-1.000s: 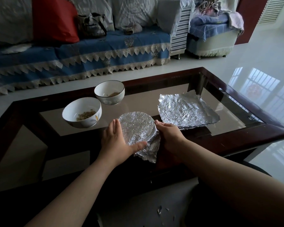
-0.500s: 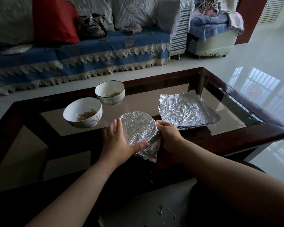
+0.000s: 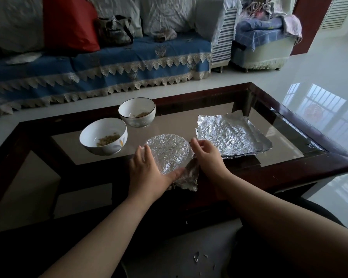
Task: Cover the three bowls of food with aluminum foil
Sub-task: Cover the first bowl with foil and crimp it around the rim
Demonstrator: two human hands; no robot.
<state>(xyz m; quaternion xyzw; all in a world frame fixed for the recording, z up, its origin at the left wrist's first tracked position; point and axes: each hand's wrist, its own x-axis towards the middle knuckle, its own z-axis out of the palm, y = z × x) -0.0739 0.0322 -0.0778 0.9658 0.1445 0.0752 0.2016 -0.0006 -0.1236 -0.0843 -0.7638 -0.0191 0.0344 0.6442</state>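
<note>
Left hand presses the foil-covered bowl (grip flat); right hand relaxed.

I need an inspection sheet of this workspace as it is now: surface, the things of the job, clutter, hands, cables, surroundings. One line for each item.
Surface: glass-topped coffee table with a dark wooden frame.
Job's things: foil-covered bowl at the near edge, a loose flap hanging on its near right side; two uncovered bowls with food, the nearer bowl and the farther bowl; spare foil sheets lying flat to the right.
Clutter: small foil scraps below the table's near edge.
Hands: left hand rests on the covered bowl's left side, thumb on the foil; right hand is at its right rim, fingers loosely curled.
Cables: nothing seen.
Surroundings: sofa with blue cover, red cushion, glossy white floor.
</note>
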